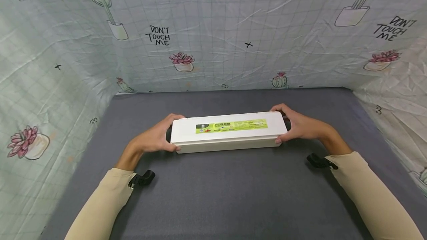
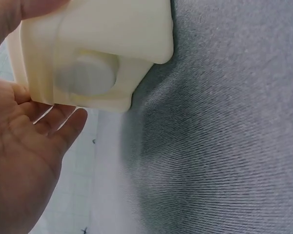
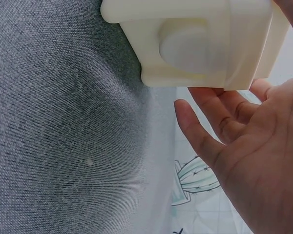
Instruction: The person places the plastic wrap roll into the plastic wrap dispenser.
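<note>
A long white cling film box (image 1: 227, 136) lies crosswise on the grey table, with a yellow-green label (image 1: 231, 126) on its lid. My left hand (image 1: 155, 134) grips its left end, thumb at the near edge and fingers at the far side. At the opposite end, my right hand (image 1: 301, 125) holds it in the same way. Both wrist views show a cream end of the box with a round, pale roll end (image 2: 93, 73) recessed in it. The box's underside is hidden.
Grey cloth covers the table (image 1: 233, 195). Behind it and at both sides hangs a pale curtain (image 1: 220, 21) printed with cacti and lettering. A black strap is on the left wrist (image 1: 141, 179) and another on the right wrist (image 1: 321, 161).
</note>
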A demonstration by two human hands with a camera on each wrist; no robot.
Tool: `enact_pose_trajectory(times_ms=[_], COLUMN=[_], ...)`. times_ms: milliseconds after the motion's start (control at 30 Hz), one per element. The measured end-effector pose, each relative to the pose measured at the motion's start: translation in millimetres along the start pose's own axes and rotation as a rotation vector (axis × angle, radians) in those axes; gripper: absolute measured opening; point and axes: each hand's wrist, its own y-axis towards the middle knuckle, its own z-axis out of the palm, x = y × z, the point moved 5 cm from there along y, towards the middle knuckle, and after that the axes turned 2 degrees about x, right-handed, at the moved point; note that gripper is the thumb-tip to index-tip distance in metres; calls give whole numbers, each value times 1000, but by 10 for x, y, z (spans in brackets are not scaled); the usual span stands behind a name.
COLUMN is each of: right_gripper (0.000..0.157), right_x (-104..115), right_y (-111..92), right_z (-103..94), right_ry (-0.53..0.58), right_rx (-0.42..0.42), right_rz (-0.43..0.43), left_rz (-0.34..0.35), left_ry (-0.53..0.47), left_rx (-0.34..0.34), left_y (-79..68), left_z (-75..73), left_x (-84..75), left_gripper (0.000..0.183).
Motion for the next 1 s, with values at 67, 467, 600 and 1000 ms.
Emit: enact_pose_trajectory(times_ms=[67,467,600,1000], right_gripper=[91,87,89,102], right_x=[2,78,195,471], right_y=[-1,-11,8,204], right_z=[3,-16,12,201], right_ry=[6,-76,-191,-569], right_rx=[4,12,17,-24], right_rz=[1,15,-14,-27], left_rz=[-7,-23,-37,0], left_ry=[-4,3,18,233], left_rx=[16,34,38,31], left_y=[5,10,21,129], left_z=[1,-3,-7,14], left_x=[0,-20,-42,-202], left_gripper=[94,96,99,101])
